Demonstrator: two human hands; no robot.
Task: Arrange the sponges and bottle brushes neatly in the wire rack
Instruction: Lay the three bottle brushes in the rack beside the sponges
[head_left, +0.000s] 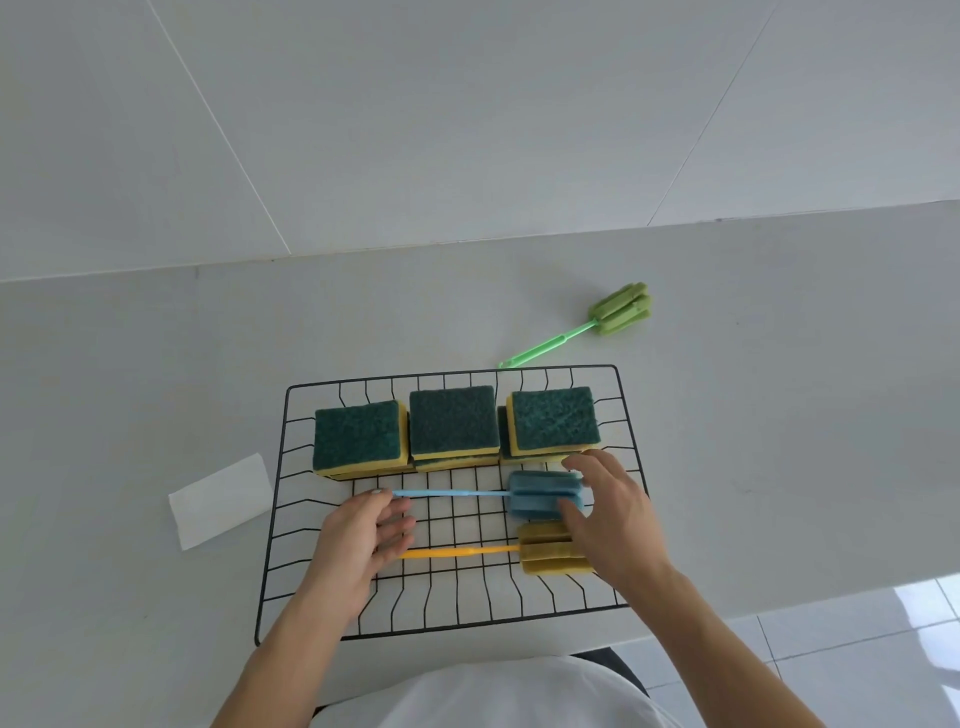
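A black wire rack lies on the white counter. Three stacks of green-topped yellow sponges stand in a row along its far side. In front of them lies a blue bottle brush, handle pointing left. My right hand grips its foam head between thumb and fingers. My left hand touches the end of its handle with a fingertip. A yellow bottle brush lies parallel, nearer to me, partly under both hands. A green bottle brush lies on the counter beyond the rack's far right corner.
A white folded paper lies on the counter left of the rack. The counter's near edge runs along the lower right, with floor tiles below. A pale wall rises behind the counter.
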